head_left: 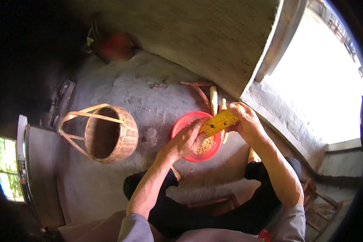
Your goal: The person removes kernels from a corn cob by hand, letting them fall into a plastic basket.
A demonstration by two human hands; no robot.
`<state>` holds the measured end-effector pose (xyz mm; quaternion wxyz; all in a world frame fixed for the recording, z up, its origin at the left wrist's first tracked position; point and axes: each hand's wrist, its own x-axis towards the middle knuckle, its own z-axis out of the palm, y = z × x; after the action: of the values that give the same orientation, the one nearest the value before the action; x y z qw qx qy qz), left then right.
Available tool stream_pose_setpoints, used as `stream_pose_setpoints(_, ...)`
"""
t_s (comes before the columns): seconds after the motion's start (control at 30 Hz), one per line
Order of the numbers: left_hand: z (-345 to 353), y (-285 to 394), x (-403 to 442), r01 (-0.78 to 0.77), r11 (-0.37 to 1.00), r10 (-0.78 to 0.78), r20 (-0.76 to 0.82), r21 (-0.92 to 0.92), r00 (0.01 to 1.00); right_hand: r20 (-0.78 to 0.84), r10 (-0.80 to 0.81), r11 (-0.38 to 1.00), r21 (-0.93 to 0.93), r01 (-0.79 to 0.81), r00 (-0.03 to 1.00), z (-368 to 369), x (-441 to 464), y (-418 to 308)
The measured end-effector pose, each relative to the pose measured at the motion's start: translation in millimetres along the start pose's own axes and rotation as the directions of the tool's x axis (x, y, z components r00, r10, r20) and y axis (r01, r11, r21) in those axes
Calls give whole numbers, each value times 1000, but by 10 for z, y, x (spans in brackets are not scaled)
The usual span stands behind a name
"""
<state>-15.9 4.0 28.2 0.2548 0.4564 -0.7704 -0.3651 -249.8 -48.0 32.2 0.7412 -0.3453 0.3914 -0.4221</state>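
A yellow corn cob [219, 122] with a few dark gaps among its kernels is held between my two hands. My left hand [186, 140] is closed around its lower left end. At the upper right end, my right hand [247, 122] grips the cob, its fingers partly hidden behind it. Directly beneath is a red plastic basket [182, 122] with perforated sides. Loose yellow kernels [205, 146] lie in its bottom, partly covered by my left hand and the cob.
Several stripped cobs [213, 100] lie on the floor behind the red basket, by the wall. To the left, a woven basket [127, 135] with a tall handle lies tilted. A wooden stool or chair [320, 201] stands at lower right. A bright doorway [310, 80] opens at right.
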Motion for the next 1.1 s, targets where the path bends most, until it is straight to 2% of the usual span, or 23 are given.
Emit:
stream_pose_setpoints(0.03,-2,-19,8,-35,998,35,7,51,999,-26,7,1000,-21,-8,1000,-8,-8,-10)
stream_pose_setpoints(0.07,8,-24,12,-23,1000,23,9,17,1000,-50,20,999,-41,-22,999,-10,-16,-2)
stream_pose_setpoints(0.13,57,-79,15,-100,994,102,-36,49,994,-35,15,999,-50,-16,999,-1,-12,-11)
stream_pose_setpoints(0.2,64,-49,21,-62,992,66,-32,108,997,-38,-21,999,-41,20,999,18,-21,9)
stream_pose_setpoints(0.27,69,-46,18,-88,985,96,-42,149,995,-28,-13,999,-30,12,1000,-27,7,56)
stream_pose_setpoints(0.37,66,-39,22,-44,984,47,-9,171,999,-36,2,1000,-19,-3,999,-61,19,79)
stream_pose_setpoints(0.43,93,-73,19,-64,981,67,-10,183,998,-36,8,1000,-19,-9,999,-40,16,72)
stream_pose_setpoints(0.67,78,-45,39,-73,963,74,6,260,997,-52,-3,993,-117,-3,999,8,19,36)
stream_pose_setpoints(0.77,86,-35,35,-51,959,46,23,280,999,-69,-7,990,-142,-3,998,24,5,28)
stream_pose_setpoints(1.0,72,-12,31,-91,945,91,14,313,996,-115,14,986,-162,-32,993,17,-6,25)
stream_pose_setpoints(1.03,74,-15,30,-40,953,29,41,301,999,-120,19,982,-185,-41,993,32,-11,13)
stream_pose_setpoints(1.1,80,-8,32,-38,955,28,40,294,999,-111,15,983,-180,-35,994,38,-18,16)
